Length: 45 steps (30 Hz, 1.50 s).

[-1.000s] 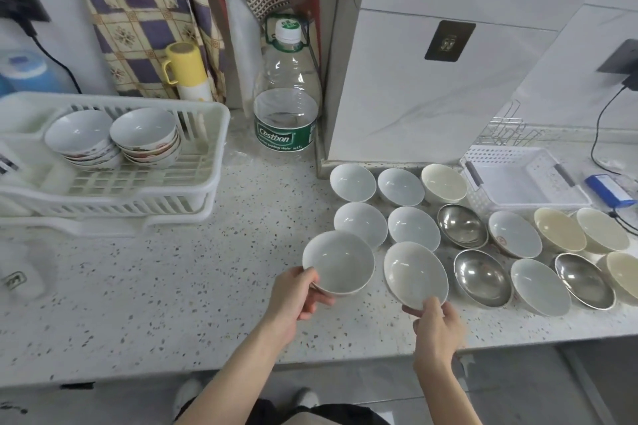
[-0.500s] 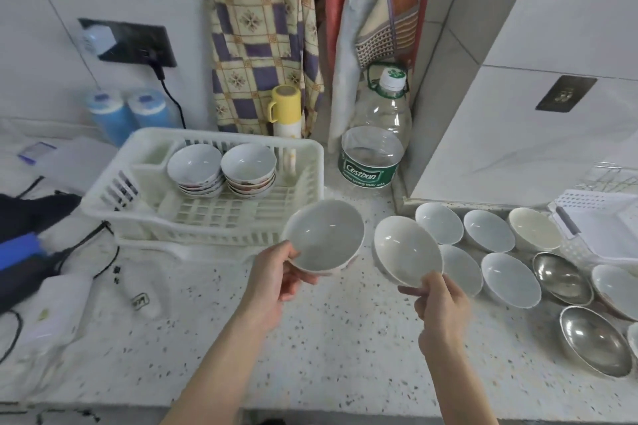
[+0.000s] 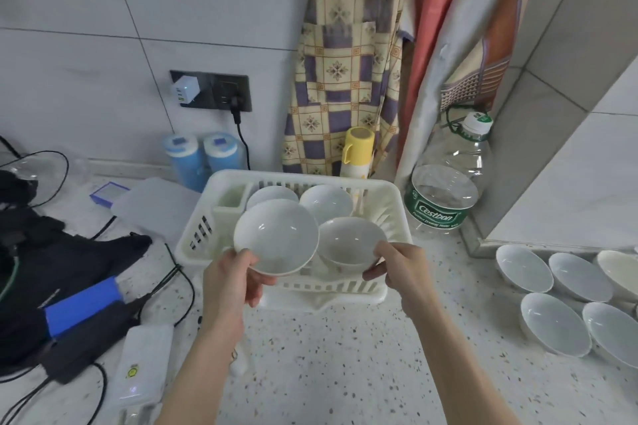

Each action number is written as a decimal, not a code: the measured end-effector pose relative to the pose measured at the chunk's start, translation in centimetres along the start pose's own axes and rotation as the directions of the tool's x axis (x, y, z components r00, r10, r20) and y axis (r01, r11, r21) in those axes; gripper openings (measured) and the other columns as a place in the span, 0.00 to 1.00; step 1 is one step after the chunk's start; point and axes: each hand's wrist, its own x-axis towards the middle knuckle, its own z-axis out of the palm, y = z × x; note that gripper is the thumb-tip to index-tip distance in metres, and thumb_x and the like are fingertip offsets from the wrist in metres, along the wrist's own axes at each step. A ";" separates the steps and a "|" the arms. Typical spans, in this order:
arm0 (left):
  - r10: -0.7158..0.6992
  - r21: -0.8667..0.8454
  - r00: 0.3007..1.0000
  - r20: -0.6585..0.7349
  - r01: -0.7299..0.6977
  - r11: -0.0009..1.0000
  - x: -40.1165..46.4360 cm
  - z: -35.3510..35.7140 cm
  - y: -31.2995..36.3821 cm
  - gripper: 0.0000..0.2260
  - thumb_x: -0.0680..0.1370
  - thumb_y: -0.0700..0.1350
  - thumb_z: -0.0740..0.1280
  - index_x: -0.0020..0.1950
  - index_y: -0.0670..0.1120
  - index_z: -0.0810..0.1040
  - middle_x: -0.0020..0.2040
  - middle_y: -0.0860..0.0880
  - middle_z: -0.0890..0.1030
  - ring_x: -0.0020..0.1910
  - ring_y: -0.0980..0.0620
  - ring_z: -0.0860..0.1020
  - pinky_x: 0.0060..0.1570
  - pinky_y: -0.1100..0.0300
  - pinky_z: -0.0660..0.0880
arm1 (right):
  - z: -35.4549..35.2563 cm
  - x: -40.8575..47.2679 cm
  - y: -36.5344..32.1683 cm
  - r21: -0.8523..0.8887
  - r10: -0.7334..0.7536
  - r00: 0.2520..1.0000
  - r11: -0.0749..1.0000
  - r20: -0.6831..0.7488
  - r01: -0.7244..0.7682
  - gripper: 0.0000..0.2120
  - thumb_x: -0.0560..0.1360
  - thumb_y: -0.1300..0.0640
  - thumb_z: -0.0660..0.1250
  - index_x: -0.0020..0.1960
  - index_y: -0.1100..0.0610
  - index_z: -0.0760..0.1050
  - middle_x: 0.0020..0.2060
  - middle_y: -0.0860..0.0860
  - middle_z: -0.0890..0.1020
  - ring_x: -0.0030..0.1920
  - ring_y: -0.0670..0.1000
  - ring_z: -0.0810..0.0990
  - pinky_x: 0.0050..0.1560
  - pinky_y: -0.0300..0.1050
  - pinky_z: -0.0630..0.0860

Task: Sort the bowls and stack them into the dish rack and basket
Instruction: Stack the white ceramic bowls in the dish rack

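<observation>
My left hand (image 3: 232,281) grips a white bowl (image 3: 276,238) by its near rim and holds it tilted above the front of the white dish rack (image 3: 390,198). A second white bowl (image 3: 348,247) is in my right hand (image 3: 402,267), held by its right rim just over the rack's floor, beside the first. Two stacks of white bowls stand at the back of the rack: the right stack (image 3: 326,202) shows clearly, the left stack (image 3: 267,195) is partly hidden behind the bowl I hold. Several more white bowls (image 3: 552,328) lie on the counter at the right.
A large water bottle (image 3: 445,190) stands right of the rack, a yellow flask (image 3: 357,152) behind it. Two blue canisters (image 3: 203,159), cables, a black bag (image 3: 51,252) and a white device (image 3: 143,362) crowd the left of the speckled counter (image 3: 345,355).
Both hands carried their bowls left from the counter rows to the dish rack; the view followed, so the rack is now centred and the loose bowls sit at the right edge.
</observation>
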 end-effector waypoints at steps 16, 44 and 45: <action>0.039 -0.081 0.995 -0.096 -0.046 0.996 6.1 -4.8 1.2 0.09 0.76 0.39 0.62 0.48 0.35 0.79 0.31 0.36 0.81 0.19 0.51 0.67 0.20 0.64 0.64 | 8.5 5.8 -1.2 -0.333 0.284 0.946 0.917 0.158 -0.220 0.04 0.69 0.68 0.58 0.38 0.66 0.71 0.27 0.64 0.82 0.13 0.47 0.68 0.16 0.30 0.60; -0.085 -0.045 0.996 0.017 0.086 0.995 8.9 -2.3 -0.3 0.08 0.76 0.40 0.63 0.49 0.37 0.79 0.31 0.37 0.82 0.18 0.54 0.67 0.17 0.66 0.61 | 11.2 8.3 1.9 -0.592 0.410 0.893 0.772 0.188 -0.230 0.14 0.76 0.72 0.57 0.32 0.64 0.68 0.12 0.52 0.69 0.13 0.47 0.67 0.15 0.29 0.57; -0.088 -0.044 0.996 0.018 0.089 0.995 8.9 -2.3 -0.3 0.08 0.76 0.40 0.63 0.49 0.37 0.79 0.31 0.37 0.82 0.18 0.54 0.67 0.17 0.66 0.61 | 11.2 8.5 1.9 -0.607 0.416 0.890 0.762 0.188 -0.228 0.14 0.76 0.72 0.57 0.32 0.64 0.68 0.11 0.52 0.70 0.12 0.46 0.67 0.15 0.29 0.57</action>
